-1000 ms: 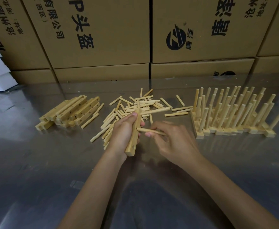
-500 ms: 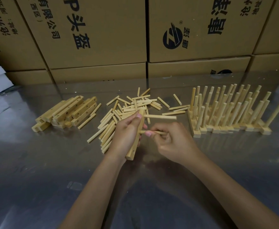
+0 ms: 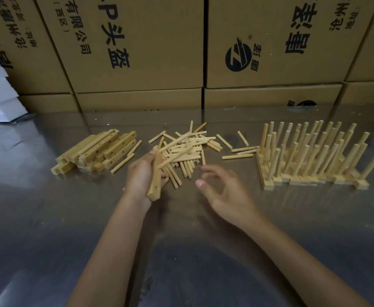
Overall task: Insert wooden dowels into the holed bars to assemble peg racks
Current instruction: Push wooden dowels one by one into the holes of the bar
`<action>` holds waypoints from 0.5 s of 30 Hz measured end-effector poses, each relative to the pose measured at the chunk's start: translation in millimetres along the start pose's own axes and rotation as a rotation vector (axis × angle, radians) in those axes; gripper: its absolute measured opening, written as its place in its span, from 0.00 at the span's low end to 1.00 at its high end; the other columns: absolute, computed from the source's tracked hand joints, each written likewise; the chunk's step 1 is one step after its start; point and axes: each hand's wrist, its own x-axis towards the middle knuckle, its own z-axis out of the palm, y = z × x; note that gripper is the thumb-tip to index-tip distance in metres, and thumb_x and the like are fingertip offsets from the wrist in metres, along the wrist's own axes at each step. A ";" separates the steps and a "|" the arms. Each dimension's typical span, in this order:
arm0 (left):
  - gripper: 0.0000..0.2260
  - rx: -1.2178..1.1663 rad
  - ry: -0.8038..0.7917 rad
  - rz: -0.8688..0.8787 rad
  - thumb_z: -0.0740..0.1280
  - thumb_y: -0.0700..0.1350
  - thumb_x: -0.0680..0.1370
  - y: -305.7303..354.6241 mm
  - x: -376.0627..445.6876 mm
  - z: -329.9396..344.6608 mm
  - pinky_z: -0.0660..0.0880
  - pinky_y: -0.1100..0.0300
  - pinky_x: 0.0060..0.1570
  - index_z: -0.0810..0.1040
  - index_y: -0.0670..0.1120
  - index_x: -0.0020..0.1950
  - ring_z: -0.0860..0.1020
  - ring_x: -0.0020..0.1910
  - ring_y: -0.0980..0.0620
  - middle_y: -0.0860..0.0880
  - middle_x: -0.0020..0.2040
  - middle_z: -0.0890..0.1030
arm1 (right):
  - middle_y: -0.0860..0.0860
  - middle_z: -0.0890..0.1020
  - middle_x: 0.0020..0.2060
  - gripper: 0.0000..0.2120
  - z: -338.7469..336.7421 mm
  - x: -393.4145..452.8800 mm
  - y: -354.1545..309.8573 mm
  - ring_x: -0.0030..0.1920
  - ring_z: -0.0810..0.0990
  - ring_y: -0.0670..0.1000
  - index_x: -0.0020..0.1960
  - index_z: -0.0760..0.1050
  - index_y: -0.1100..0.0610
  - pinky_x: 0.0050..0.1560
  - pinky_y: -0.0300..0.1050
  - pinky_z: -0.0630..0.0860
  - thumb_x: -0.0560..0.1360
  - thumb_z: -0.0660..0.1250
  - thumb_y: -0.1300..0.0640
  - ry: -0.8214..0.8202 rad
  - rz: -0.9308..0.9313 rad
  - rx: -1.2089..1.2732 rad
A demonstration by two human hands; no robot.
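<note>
- The left hand (image 3: 142,176) grips a holed bar (image 3: 156,176), held tilted above the worktop (image 3: 48,218); two dowels (image 3: 177,141) stick out of the bar, up and to the right.
- The right hand (image 3: 223,189) holds nothing, its fingers loose and apart, just right of the bar.
- A heap of loose dowels (image 3: 188,151) lies behind both hands.
- More holed bars (image 3: 97,151) are piled on the left.
- Finished peg racks (image 3: 310,156) stand on the right.
- Cardboard boxes (image 3: 137,52) stand behind the worktop.
</note>
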 end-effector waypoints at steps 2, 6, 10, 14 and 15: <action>0.11 -0.032 0.006 -0.022 0.63 0.49 0.83 2.2 5.4 -6.6 0.72 0.66 0.21 0.80 0.46 0.59 0.73 0.22 0.57 0.45 0.43 0.81 | 0.36 0.65 0.72 0.25 12.6 -2.3 1.4 0.74 0.57 0.39 0.76 0.59 0.42 0.74 0.50 0.53 0.81 0.59 0.45 -0.168 -0.146 -0.224; 0.13 -0.021 0.022 -0.025 0.63 0.50 0.83 2.1 9.1 -10.6 0.73 0.66 0.22 0.81 0.44 0.60 0.75 0.23 0.58 0.43 0.49 0.81 | 0.39 0.52 0.79 0.27 29.0 -2.5 2.2 0.78 0.42 0.41 0.80 0.50 0.45 0.74 0.47 0.45 0.83 0.50 0.43 -0.375 -0.300 -0.435; 0.12 -0.041 0.020 -0.018 0.63 0.50 0.82 2.2 10.4 -12.7 0.73 0.65 0.22 0.81 0.44 0.59 0.75 0.25 0.57 0.43 0.49 0.81 | 0.43 0.74 0.60 0.16 23.6 -0.2 -1.4 0.63 0.69 0.45 0.65 0.70 0.48 0.64 0.44 0.64 0.80 0.58 0.44 -0.167 -0.305 -0.447; 0.12 -0.043 0.021 -0.019 0.64 0.49 0.82 2.8 10.6 -12.3 0.73 0.65 0.21 0.81 0.44 0.58 0.75 0.23 0.57 0.43 0.48 0.80 | 0.42 0.70 0.50 0.10 20.3 0.5 -1.6 0.50 0.70 0.43 0.56 0.70 0.48 0.50 0.42 0.66 0.79 0.62 0.46 0.024 -0.250 -0.457; 0.12 -0.037 0.023 -0.022 0.64 0.50 0.82 2.7 10.2 -12.1 0.73 0.65 0.22 0.81 0.44 0.58 0.75 0.24 0.57 0.43 0.49 0.81 | 0.43 0.70 0.51 0.11 19.9 1.2 -0.5 0.51 0.70 0.45 0.58 0.71 0.48 0.50 0.42 0.67 0.79 0.62 0.45 0.026 -0.219 -0.495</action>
